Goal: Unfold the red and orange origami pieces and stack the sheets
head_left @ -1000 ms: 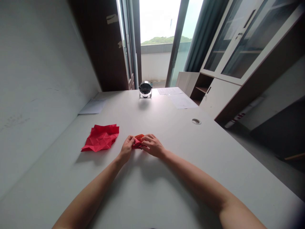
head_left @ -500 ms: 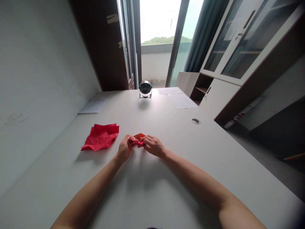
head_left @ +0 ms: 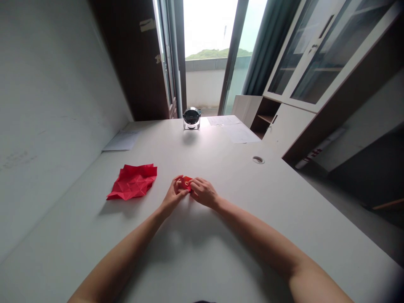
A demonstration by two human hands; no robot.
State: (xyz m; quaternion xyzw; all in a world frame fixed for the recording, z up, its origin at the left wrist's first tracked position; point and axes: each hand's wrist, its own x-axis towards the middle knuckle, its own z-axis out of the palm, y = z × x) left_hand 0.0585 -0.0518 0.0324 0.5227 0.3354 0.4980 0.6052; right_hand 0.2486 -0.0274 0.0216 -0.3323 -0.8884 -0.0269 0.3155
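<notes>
A small folded piece of red paper (head_left: pixel 186 180), with an orange-toned inner side, is held between my two hands just above the white table (head_left: pixel 240 235). My left hand (head_left: pixel 173 194) grips its left side, thumb at the near edge and fingers along the far side. On its right side, my right hand (head_left: pixel 203 191) has its fingers closed on the paper. The fingers hide much of the folds. To the left lies a larger sheet of creased red paper (head_left: pixel 134 182), partly unfolded, its edges lifted off the table.
A round black-and-silver device (head_left: pixel 191 118) stands at the table's far edge. White papers (head_left: pixel 241 134) lie at the back right, and another sheet (head_left: pixel 121 140) rests by the left wall. A cable hole (head_left: pixel 258 160) is set in the table at right.
My left hand has shifted slightly right and its fingers have opened wider around the folded paper's left side. The right hand stays nearly in place. The creased red sheet has not moved.
</notes>
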